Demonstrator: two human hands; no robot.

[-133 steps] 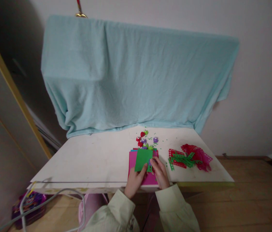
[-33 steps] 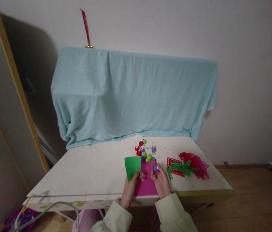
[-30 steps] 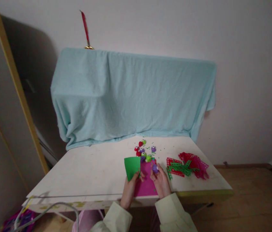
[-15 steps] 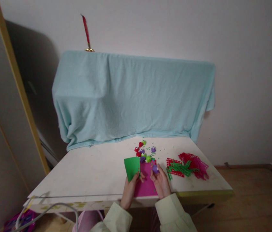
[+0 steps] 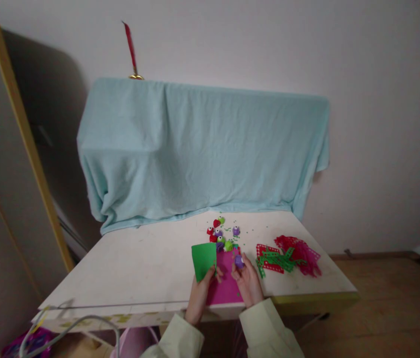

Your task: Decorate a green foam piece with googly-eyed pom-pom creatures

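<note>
My left hand point(image 5: 203, 290) is closed on a green sheet of paper point(image 5: 203, 258), pinching its lower right edge between thumb and fingers. In my right hand point(image 5: 248, 283) a small purple craft punch point(image 5: 239, 261) is gripped by the fingertips, apart from the green sheet. A magenta sheet point(image 5: 225, 294) lies on the table beneath and between both hands. Beyond its far edge sits a cluster of similar small punches, including a red punch point(image 5: 213, 238), a green punch point(image 5: 228, 245) and a purple punch point(image 5: 236, 230), several with white eye shapes.
Tiny green paper bits are scattered around the punches. To the right lie red punched strips point(image 5: 292, 244) and green punched strips point(image 5: 280, 259) full of holes. A light blue cloth point(image 5: 210, 149) drapes over something at the back of the white table point(image 5: 138, 268). A pale cable point(image 5: 83, 317) loops at the lower left.
The view has shifted very slightly. Both hands keep the green sheet and the purple craft punch in nearly the same place.
</note>
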